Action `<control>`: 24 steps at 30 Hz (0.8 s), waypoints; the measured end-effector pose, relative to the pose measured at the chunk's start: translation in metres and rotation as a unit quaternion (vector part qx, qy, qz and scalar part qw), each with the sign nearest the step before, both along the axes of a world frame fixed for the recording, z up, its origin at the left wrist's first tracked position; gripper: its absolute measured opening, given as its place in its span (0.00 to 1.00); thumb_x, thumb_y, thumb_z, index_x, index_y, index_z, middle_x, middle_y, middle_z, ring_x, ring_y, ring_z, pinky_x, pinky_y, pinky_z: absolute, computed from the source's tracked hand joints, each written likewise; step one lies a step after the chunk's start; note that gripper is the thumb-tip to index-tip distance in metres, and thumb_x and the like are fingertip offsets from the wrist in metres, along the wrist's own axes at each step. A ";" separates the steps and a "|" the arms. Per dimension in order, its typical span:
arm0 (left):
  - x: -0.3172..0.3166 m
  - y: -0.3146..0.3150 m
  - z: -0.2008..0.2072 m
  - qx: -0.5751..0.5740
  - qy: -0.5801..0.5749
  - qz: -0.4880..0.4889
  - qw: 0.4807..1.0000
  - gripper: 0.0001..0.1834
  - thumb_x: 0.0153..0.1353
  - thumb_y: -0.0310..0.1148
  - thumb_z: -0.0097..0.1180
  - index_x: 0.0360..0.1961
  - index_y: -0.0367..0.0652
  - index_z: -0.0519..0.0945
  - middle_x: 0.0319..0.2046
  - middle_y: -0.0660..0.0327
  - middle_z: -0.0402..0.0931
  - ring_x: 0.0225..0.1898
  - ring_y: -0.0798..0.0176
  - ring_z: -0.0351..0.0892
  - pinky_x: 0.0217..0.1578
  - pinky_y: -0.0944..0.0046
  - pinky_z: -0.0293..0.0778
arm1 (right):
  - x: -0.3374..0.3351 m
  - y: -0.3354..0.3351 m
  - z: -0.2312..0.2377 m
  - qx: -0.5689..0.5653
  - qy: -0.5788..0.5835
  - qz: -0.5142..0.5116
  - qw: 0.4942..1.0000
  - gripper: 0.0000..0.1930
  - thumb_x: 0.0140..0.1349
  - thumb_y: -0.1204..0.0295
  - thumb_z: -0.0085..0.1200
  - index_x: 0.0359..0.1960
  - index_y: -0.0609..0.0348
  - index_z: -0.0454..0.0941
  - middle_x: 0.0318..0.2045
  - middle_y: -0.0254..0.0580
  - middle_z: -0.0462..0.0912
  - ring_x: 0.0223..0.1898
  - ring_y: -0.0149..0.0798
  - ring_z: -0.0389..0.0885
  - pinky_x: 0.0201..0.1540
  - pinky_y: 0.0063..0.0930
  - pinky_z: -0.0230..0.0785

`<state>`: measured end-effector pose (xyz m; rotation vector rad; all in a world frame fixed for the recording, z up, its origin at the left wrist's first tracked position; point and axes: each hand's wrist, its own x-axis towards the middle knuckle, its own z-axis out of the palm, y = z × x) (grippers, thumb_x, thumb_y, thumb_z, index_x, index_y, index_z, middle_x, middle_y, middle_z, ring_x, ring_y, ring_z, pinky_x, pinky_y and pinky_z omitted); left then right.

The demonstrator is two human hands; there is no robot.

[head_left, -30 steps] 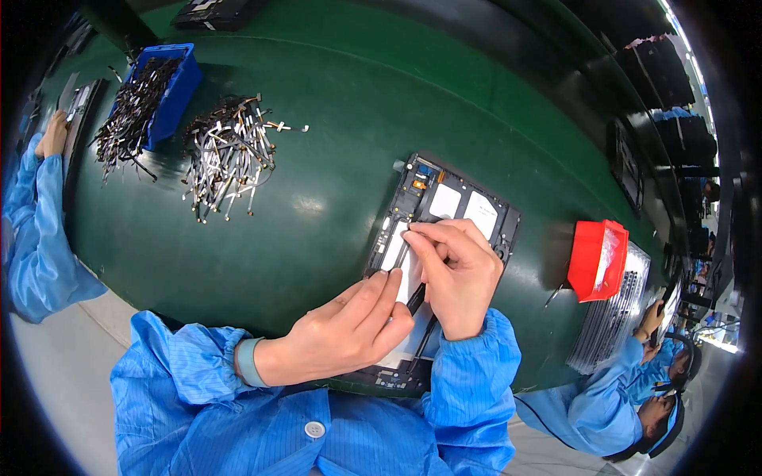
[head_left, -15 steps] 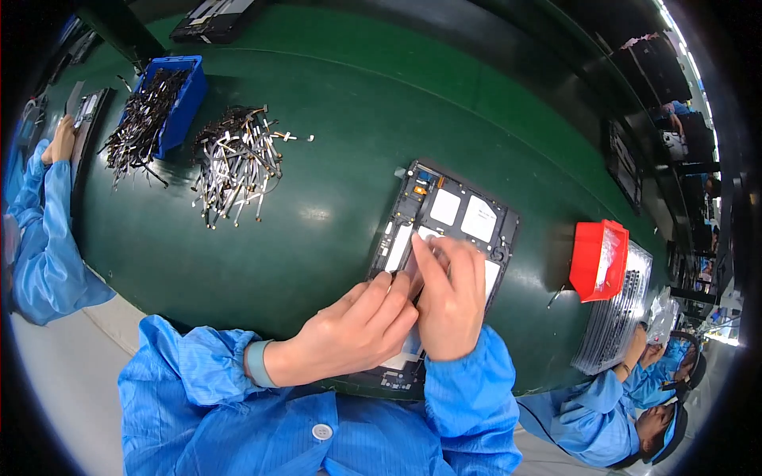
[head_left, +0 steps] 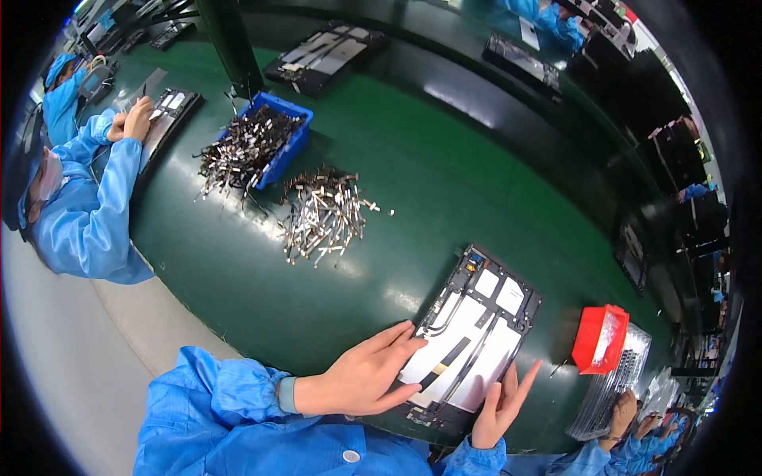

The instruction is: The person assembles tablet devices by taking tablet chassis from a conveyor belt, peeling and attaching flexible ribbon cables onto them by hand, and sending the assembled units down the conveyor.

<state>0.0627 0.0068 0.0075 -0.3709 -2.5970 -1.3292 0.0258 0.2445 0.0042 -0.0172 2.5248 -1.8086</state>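
A thin black tablet-like device lies opened on the green table, its inside facing up. It has large white panels, dark strips across them, and a small orange-and-blue part in its far left corner. At its left edge is my left hand, fingers stretched out and apart, with the fingertips at the frame. My right hand stands by the near right edge, fingers spread and thumb close to the side. Nothing shows inside either hand.
Left of the device lies a pile of ribbon cables. Beyond it a blue bin overflows with dark cables. A red bin and stacked clear trays stand at right. Another opened device sits far off. Co-workers in blue sleeves work on both sides.
My hands have parted from over the device's middle to its left and right edges, and their fingers have spread. The view has swung left, so more of the far table shows.
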 end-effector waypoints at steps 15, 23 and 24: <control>-0.097 -0.141 -0.026 -0.367 0.126 0.221 0.895 0.05 0.44 0.29 0.55 0.24 0.42 0.77 0.30 0.59 0.76 0.38 0.57 0.75 0.37 0.59 0.72 | -0.263 -0.085 -0.040 -0.357 -0.006 -0.038 0.933 0.32 0.66 0.75 0.51 0.70 0.53 0.53 0.69 0.55 0.56 0.67 0.44 0.60 0.66 0.33 0.55; -0.103 -0.137 0.015 -0.263 0.111 0.289 0.914 0.04 0.48 0.31 0.58 0.22 0.44 0.78 0.25 0.61 0.79 0.36 0.57 0.79 0.35 0.57 0.75 | -0.335 -0.104 -0.059 0.087 0.346 -0.010 0.934 0.24 0.51 0.83 0.54 0.54 0.61 0.73 0.49 0.50 0.77 0.53 0.47 0.74 0.59 0.36 0.64; -0.093 -0.143 0.022 -0.200 0.031 0.311 0.929 0.04 0.50 0.33 0.58 0.24 0.45 0.80 0.26 0.61 0.80 0.36 0.57 0.81 0.35 0.57 0.76 | -0.300 -0.131 -0.039 0.065 0.329 0.049 0.941 0.17 0.53 0.82 0.55 0.46 0.62 0.79 0.45 0.46 0.81 0.48 0.43 0.78 0.55 0.35 0.68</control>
